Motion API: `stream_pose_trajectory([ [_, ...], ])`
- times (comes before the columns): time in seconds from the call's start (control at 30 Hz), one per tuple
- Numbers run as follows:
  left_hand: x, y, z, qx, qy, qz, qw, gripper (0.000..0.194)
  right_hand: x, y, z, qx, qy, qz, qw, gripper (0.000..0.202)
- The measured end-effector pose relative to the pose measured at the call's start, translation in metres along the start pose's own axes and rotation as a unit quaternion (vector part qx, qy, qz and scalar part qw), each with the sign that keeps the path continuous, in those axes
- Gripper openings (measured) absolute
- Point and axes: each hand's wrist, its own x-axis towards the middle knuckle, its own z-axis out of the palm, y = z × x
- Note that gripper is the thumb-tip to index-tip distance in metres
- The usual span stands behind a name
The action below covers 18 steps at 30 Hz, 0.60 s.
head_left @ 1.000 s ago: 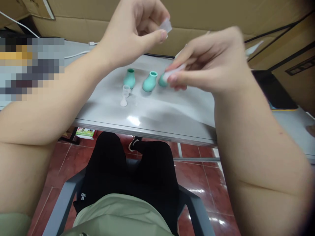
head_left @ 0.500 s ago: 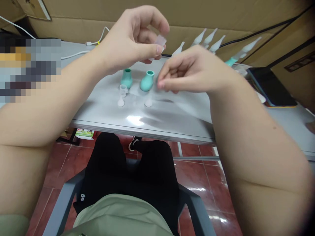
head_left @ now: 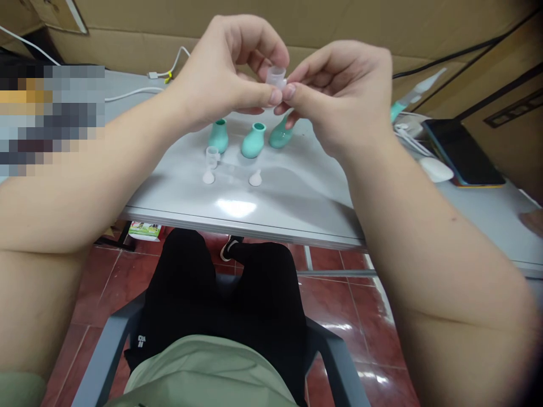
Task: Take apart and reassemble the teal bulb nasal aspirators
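My left hand pinches a small translucent plastic piece above the table. The fingertips of my right hand are closed on the right side of the same piece. Below stand three teal bulbs: one at the left, one in the middle and one at the right, partly behind my right fingers. In front of the left bulb is another clear piece. Two small white cone-shaped parts, a left one and a right one, lie nearer the table's front.
At the right, a teal item with a pointed clear tip leans near white cables, a white rounded object and a dark phone. A white cable runs along the back left. Cardboard stands behind the table.
My right hand has risen and come to the piece in my left hand, and the right-hand teal bulb now shows below it. The translucent piece has turned more upright.
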Motion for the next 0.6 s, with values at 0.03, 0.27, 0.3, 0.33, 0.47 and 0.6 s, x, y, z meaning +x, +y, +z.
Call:
stream_pose_trajectory([
  [0.03, 0.000, -0.002, 0.000, 0.002, -0.006, 0.009, 1.000, 0.064, 0.000, 0.000, 0.000, 0.002, 0.008, -0.006, 1.000, 0.063],
  [0.27, 0.004, -0.003, -0.002, 0.059, -0.012, -0.017, 0.998, 0.054, -0.001, -0.009, -0.004, -0.087, 0.027, 0.035, 0.995, 0.050],
  [0.3, 0.004, 0.000, -0.002, 0.067, -0.003, -0.022, 0.998, 0.052, -0.002, -0.010, -0.005, -0.104, 0.034, 0.032, 0.994, 0.049],
  [0.33, 0.004, 0.003, -0.001, 0.076, 0.003, -0.028, 0.997, 0.050, -0.002, -0.010, -0.005, -0.112, 0.032, 0.022, 0.993, 0.047],
  [0.47, 0.003, 0.009, 0.001, 0.090, 0.006, -0.012, 0.996, 0.054, -0.003, -0.007, -0.005, -0.076, 0.019, -0.048, 0.996, 0.039],
  [0.6, 0.001, 0.011, 0.002, 0.076, -0.005, -0.012, 0.997, 0.049, -0.004, -0.005, -0.007, -0.089, 0.009, -0.038, 0.995, 0.043],
])
